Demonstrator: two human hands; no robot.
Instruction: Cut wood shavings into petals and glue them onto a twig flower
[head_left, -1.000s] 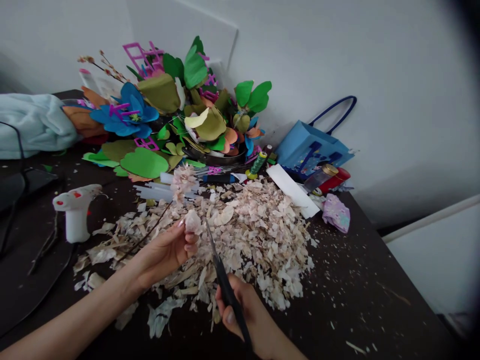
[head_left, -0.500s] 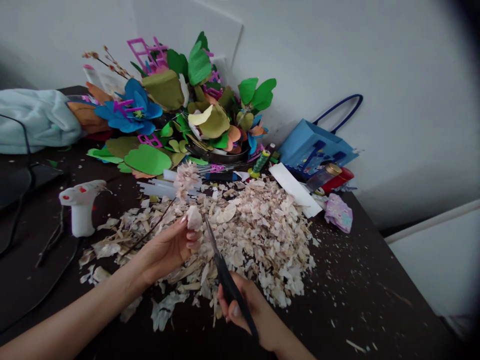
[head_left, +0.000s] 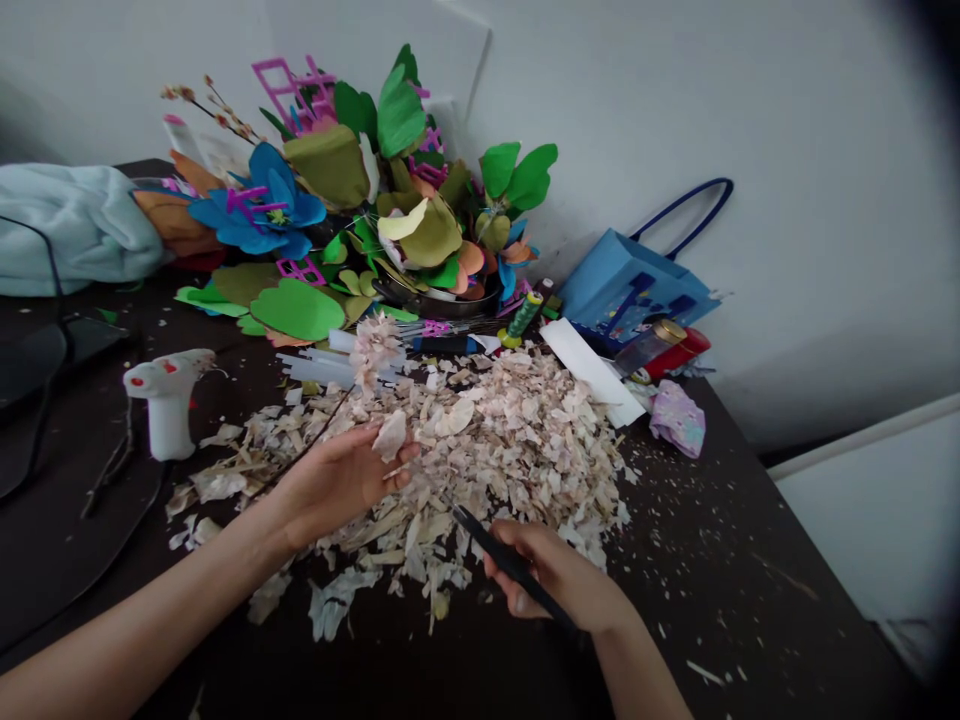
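1. Holding a thin wire stem (head_left: 315,450) topped with pale petals (head_left: 375,350), the left hand (head_left: 341,480) curls loosely, one loose petal (head_left: 391,435) against its fingers.
2. Gripping black scissors (head_left: 499,550), blades closed, the right hand (head_left: 555,575) sits over the edge of a heap of petal scraps (head_left: 510,450) on a dark table (head_left: 750,570).

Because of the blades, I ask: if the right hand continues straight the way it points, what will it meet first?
The right hand, holding black scissors, probably meets the pile of pale flakes first; above it, the left hand lies next in line. Depth is unclear.
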